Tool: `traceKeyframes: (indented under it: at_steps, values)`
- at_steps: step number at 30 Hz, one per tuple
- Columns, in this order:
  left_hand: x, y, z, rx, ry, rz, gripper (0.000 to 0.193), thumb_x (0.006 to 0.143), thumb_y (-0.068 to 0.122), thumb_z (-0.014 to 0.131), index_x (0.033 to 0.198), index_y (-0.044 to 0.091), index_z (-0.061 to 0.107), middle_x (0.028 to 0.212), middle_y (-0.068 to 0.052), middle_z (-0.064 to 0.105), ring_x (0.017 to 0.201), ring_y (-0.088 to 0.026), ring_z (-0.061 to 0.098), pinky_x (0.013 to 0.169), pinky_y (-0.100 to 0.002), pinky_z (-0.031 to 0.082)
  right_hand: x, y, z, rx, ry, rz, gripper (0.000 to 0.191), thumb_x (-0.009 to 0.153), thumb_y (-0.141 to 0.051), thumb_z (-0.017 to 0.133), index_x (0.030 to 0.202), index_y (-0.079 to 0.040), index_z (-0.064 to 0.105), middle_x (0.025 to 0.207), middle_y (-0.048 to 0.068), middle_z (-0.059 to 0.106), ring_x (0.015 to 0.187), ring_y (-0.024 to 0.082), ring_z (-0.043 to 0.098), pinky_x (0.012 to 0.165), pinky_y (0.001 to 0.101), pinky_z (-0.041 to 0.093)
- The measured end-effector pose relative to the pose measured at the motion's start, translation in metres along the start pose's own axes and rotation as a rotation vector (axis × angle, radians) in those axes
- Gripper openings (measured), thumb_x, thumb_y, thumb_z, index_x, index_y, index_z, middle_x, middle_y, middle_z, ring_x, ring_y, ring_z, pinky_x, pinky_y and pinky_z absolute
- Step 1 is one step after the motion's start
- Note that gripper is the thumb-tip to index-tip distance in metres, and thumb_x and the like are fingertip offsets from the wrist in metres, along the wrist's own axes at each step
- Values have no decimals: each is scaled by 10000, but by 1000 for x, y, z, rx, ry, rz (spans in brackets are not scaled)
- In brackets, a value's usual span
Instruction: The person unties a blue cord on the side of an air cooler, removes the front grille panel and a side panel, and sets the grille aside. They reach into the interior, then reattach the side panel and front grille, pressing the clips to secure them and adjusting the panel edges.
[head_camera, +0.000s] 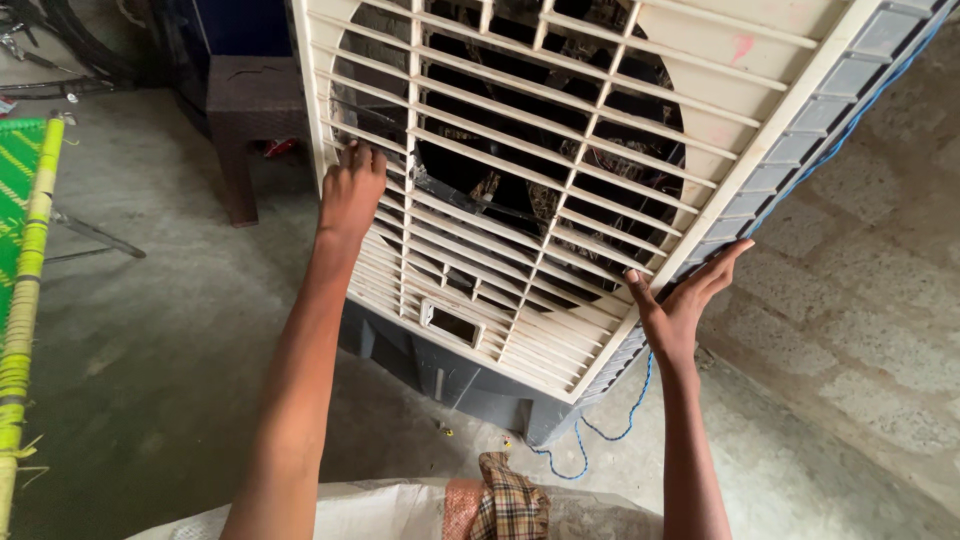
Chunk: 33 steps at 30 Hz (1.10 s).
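Your right hand (685, 300) lies flat and open against the cream air cooler's (600, 180) side edge, bracing it on the concrete floor (150, 340); farther off, your left hand's (350, 190) fingers hook its front grille (520, 150), steadying the tilt.

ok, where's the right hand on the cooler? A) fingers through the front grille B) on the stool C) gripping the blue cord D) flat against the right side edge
D: the right hand lies open against the side edge of the cooler; the left hand is the one on the grille.
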<state>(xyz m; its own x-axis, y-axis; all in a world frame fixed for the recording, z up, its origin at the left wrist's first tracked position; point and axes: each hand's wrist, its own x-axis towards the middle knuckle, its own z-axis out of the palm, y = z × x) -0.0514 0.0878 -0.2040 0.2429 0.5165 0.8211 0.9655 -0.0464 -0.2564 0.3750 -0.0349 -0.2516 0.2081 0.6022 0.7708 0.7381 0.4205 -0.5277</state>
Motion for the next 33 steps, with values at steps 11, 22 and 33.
traceKeyframes:
  at_steps: [11,22,33]
  values:
    - [7,-1,-3,47,-15,42,214,822,38,719,1036,36,712,1034,-134,710,993,-266,702,766,-328,611,7,18,-4,-23,-84,17,1456,858,-546,856,1628,-139,-312,1758,264,-257,1656,470,-152,1340,628,-38]
    - [-3,40,-8,-94,-80,-63,285,752,-64,738,1035,-31,736,1085,-219,714,1078,-344,700,706,-343,638,52,76,-25,87,-181,-25,1499,814,-509,873,1600,-153,-353,1699,229,-328,1666,441,-196,1381,599,-17]
    - [-17,88,-30,-92,-155,-148,318,763,-16,731,1071,-95,722,1101,-322,691,985,-359,710,602,-279,632,80,100,-51,-33,-249,-4,1474,769,-659,795,1616,-180,-313,1737,248,-238,1638,446,-138,1384,627,45]
